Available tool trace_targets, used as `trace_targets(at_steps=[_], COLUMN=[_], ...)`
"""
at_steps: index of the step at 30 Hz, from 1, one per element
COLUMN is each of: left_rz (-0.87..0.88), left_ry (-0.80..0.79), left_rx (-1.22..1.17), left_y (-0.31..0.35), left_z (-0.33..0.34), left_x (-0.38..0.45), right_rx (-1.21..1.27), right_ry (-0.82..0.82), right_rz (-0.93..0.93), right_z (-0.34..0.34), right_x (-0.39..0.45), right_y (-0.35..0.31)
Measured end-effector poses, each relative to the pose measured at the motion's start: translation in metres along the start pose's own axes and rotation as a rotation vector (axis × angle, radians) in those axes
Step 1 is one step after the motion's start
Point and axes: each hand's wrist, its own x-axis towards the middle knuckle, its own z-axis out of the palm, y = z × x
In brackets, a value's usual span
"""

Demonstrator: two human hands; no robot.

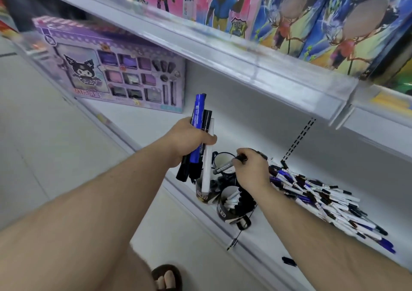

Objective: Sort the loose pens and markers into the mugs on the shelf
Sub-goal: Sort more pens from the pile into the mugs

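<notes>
Left hand [189,139] gripping a bundle: one blue marker [199,121], one white pen [208,157], at least two black markers [187,170]. Right hand [252,170] pinching one grey marker [225,166] over three mugs [231,208] on the shelf [256,241]. Loose pile [323,201] just right, too tangled to count.

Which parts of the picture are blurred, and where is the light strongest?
Head view: the upper shelf edge and purple box are smeared by motion; the left hand with its markers is sharper; the brightest light falls near the pen pile; wide-angle bending shows.
</notes>
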Motion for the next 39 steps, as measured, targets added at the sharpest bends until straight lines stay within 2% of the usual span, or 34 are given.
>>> trace_targets(at_steps=[5,8,11,15,17,18,22,24,28,30,32,36,39], left_rz=[-0.003,-0.010,-0.015,-0.017,-0.045,-0.069,-0.124,-0.105,-0.067,-0.081,-0.114,-0.149,-0.151], left_ry=[-0.027,-0.039,-0.066,-0.101,-0.126,-0.146,-0.223,-0.227,-0.258,-0.282,-0.331,-0.325,-0.316], left_rx=[-0.002,-0.016,-0.042,-0.087,-0.146,-0.197,-0.345,-0.391,-0.449,-0.473,-0.508,-0.543,-0.409], left_y=[-0.005,-0.006,-0.005,-0.004,-0.002,-0.001,0.002,0.005,0.009,0.010,0.010,0.012,0.011], left_z=[-0.007,-0.008,-0.006,-0.001,0.004,0.007,0.021,0.028,0.045,0.055,0.063,0.071,0.074], left_x=[0.004,0.007,0.009,0.010,0.008,0.006,-0.007,-0.012,-0.025,-0.031,-0.036,-0.037,-0.038], right_rx=[-0.202,-0.506,-0.778,-0.864,-0.787,-0.648,0.415,0.624,0.717,0.748,0.694,0.560,0.482], right_ry=[-0.095,-0.129,-0.281,-0.419,-0.392,-0.337,-0.165,-0.179,-0.313,-0.314,-0.229,0.076,0.180], right_rz=[-0.085,-0.147,-0.169,-0.195,-0.198,-0.154,0.350,0.444,0.447,0.418,0.357,0.290,0.265], right_z=[0.044,0.062,0.074,0.069,0.055,0.047,-0.003,-0.028,-0.066,-0.080,-0.093,-0.127,-0.149], right_x=[0.009,0.007,0.005,0.006,0.006,0.004,-0.023,-0.048,-0.093,-0.106,-0.113,-0.119,-0.122], right_y=[0.009,0.016,0.024,0.023,0.016,0.011,-0.013,-0.019,-0.031,-0.034,-0.031,-0.024,-0.021])
